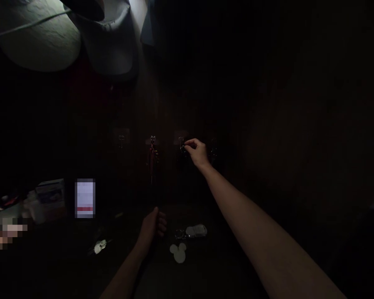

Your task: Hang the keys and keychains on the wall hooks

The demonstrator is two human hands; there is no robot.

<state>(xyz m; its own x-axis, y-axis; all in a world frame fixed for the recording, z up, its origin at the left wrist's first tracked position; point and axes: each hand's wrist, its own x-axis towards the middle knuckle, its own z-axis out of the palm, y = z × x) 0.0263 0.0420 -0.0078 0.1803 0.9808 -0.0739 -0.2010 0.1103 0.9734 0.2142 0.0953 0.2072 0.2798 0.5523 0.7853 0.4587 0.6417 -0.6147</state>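
My right hand (198, 151) reaches up to a small wall hook (181, 140), thumb and forefinger pinched together beside it. Something small, dark and shiny shows at those fingertips, too dim to name. Below, my left hand (153, 225) rests at the dark surface, its fingers loosely curled in, with nothing visible in them. Just right of it lies a key fob with a metal ring (196, 231). A pale mouse-head-shaped piece (178, 253) lies in front of the fob. A dark reddish bunch of keys or straps (152, 160) hangs from the hook to the left.
Another hook (121, 139) is on the wall further left. Light-coloured caps (110, 45) hang at the upper left. A lit phone screen (85, 198), a box (51, 199) and a small bunch of keys (100, 246) are at the left. Most of the right side is in darkness.
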